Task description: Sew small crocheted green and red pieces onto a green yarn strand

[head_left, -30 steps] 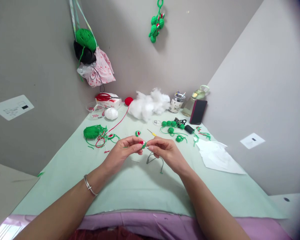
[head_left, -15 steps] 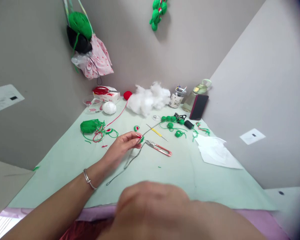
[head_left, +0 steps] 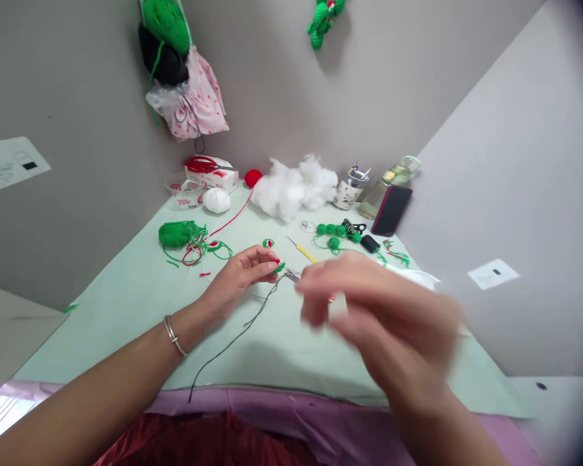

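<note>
My left hand [head_left: 247, 270] pinches a small green and red crochet piece [head_left: 280, 266] between thumb and fingers above the table. A dark grey thread [head_left: 233, 338] trails from beside that piece toward the table's front edge. Blurred by motion, my right hand [head_left: 369, 304] hangs over the table to the right, its fingers curved; whether they hold anything does not show. Behind its fingertips lie the thread snips [head_left: 293, 276], mostly hidden. A yellow-handled crochet hook [head_left: 305, 252] lies just beyond. Another small green, white and red crochet piece [head_left: 269, 243] rests behind my left hand.
Green yarn [head_left: 175, 233] with tangled strands lies at left. White stuffing [head_left: 294, 188], a red yarn ball [head_left: 252, 178] and a white yarn ball [head_left: 217, 200] sit at the back. Green crochet balls [head_left: 333, 243], a pen cup [head_left: 348, 193], a bottle [head_left: 381, 194] and a phone [head_left: 392, 211] stand right.
My right hand has moved up and forward from the front edge, toward the snips. The dark thread now trails further over the front edge. My left hand keeps its pinch; the view has shifted slightly.
</note>
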A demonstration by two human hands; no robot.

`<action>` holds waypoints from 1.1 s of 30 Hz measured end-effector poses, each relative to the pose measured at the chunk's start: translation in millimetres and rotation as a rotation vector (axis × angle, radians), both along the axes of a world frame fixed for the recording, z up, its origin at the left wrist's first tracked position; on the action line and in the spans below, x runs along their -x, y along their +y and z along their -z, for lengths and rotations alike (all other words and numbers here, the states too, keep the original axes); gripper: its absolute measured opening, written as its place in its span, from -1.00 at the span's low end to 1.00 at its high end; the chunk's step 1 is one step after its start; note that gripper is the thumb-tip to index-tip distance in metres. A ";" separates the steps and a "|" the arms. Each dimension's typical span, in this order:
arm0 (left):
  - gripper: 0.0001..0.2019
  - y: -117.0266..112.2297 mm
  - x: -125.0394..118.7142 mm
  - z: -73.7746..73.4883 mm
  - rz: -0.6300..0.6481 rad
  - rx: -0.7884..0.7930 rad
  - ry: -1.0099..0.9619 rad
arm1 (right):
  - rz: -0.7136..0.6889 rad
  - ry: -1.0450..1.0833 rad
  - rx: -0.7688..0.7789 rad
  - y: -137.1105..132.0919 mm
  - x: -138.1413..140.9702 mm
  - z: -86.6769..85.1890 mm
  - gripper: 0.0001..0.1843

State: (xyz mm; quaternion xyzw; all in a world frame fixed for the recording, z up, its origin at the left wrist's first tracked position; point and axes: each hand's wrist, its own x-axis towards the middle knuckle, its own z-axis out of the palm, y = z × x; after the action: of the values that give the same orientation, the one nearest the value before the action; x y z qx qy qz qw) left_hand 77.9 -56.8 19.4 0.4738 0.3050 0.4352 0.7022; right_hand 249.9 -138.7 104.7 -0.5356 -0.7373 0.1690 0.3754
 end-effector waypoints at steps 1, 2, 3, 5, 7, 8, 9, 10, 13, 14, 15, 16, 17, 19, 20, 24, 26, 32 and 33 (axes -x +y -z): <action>-0.82 0.2 0.0 0.9 0.006 -0.023 0.011 | -0.017 0.017 -0.016 11.4 0.4 5.6 -0.76; -0.82 0.5 0.2 2.1 0.011 -0.049 0.032 | -0.039 0.037 -0.036 23.0 0.3 13.2 -0.77; -0.82 1.0 0.5 3.7 0.017 -0.073 0.057 | -0.067 0.050 -0.038 33.9 -0.4 22.1 -0.82; -0.82 1.7 1.1 7.2 0.038 -0.100 0.105 | -0.126 0.023 0.021 50.8 -3.6 40.2 -0.86; -0.81 1.6 0.9 10.4 0.052 -0.115 0.151 | -0.149 -0.028 0.079 58.8 -8.4 53.6 -0.88; -0.80 1.2 0.3 11.6 0.049 -0.125 0.180 | -0.156 -0.061 0.109 59.8 -10.7 57.5 -0.88; -0.80 0.6 -0.8 12.5 0.039 -0.140 0.214 | -0.166 -0.098 0.141 59.4 -12.6 59.7 -0.88; -0.81 -0.1 -2.1 13.2 0.027 -0.164 0.252 | -0.180 -0.135 0.173 58.4 -13.9 60.4 -0.87; -0.85 -2.0 -6.8 15.5 0.025 -0.239 0.347 | -0.206 -0.158 0.224 55.6 -13.3 57.6 -0.86; -0.86 -2.3 -7.9 16.4 0.044 -0.252 0.362 | -0.190 -0.111 0.206 55.6 -12.3 55.6 -0.86; -0.86 -2.4 -8.6 17.4 0.073 -0.255 0.372 | -0.158 -0.028 0.173 55.9 -11.5 53.1 -0.87; -0.85 -2.3 -8.9 18.4 0.105 -0.250 0.380 | -0.121 0.085 0.139 56.4 -11.1 50.2 -0.88; -0.84 -2.1 -8.7 19.1 0.140 -0.240 0.385 | -0.083 0.219 0.113 56.8 -11.6 46.8 -0.88; -0.83 -1.6 -7.3 19.6 0.208 -0.206 0.388 | -0.045 0.494 0.139 56.8 -15.2 39.4 -0.88; -0.82 -1.2 -6.2 19.3 0.233 -0.183 0.385 | -0.057 0.602 0.202 56.4 -18.3 35.8 -0.85; -0.78 1.7 -1.1 16.6 0.255 -0.097 0.330 | -0.128 0.828 0.437 57.7 -36.0 25.6 -0.79; -0.77 3.8 1.3 16.1 0.246 -0.072 0.292 | -0.093 0.958 0.405 62.2 -48.4 22.8 -0.82; -0.77 7.2 4.3 17.4 0.243 -0.071 0.289 | 0.029 1.231 0.147 77.6 -95.9 19.9 -0.82; -0.77 7.2 4.3 17.3 0.245 -0.073 0.294 | 0.046 1.249 0.113 78.7 -103.3 20.3 -0.83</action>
State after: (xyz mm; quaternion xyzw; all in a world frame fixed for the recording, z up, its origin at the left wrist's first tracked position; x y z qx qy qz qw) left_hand 73.6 -49.6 2.1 0.5911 0.3281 0.2834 0.6801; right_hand 353.1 -60.0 84.3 -0.3708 -0.3571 0.4805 0.7100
